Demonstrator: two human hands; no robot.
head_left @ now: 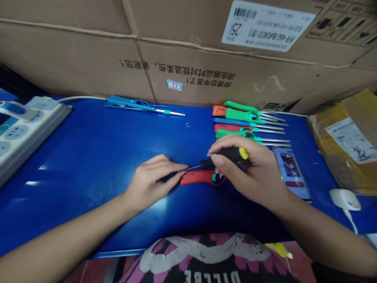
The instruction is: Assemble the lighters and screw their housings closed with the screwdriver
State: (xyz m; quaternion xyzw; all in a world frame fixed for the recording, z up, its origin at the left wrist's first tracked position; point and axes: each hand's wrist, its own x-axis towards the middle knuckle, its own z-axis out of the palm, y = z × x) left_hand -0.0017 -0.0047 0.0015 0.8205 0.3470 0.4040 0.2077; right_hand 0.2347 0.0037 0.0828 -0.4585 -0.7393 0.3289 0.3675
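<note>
1. The right hand (256, 169) grips a screwdriver (231, 154), right of the frame's centre; the left hand (156, 173) has its thumb and fingertips drawn close at the tool's tip, though I cannot tell whether they pinch anything.
2. The red lighter (196, 178) lies on the surface (88, 169) at the centre, between the hands. Its work looks under way rather than finished; the tip is too small to judge further.
3. Just above, two tiny pale slivers (187, 125), perhaps screws, lie loose.
4. A blue lighter (129, 103) lies apart at upper left, a group of lighters (241, 114) at upper right; which are done and which left, the view doesn't settle.
5. Open room lies left of centre, up to the power strip (32, 125). The right is tighter: phone (294, 173), taped box (344, 137). A large carton (182, 51) bounds the top.
</note>
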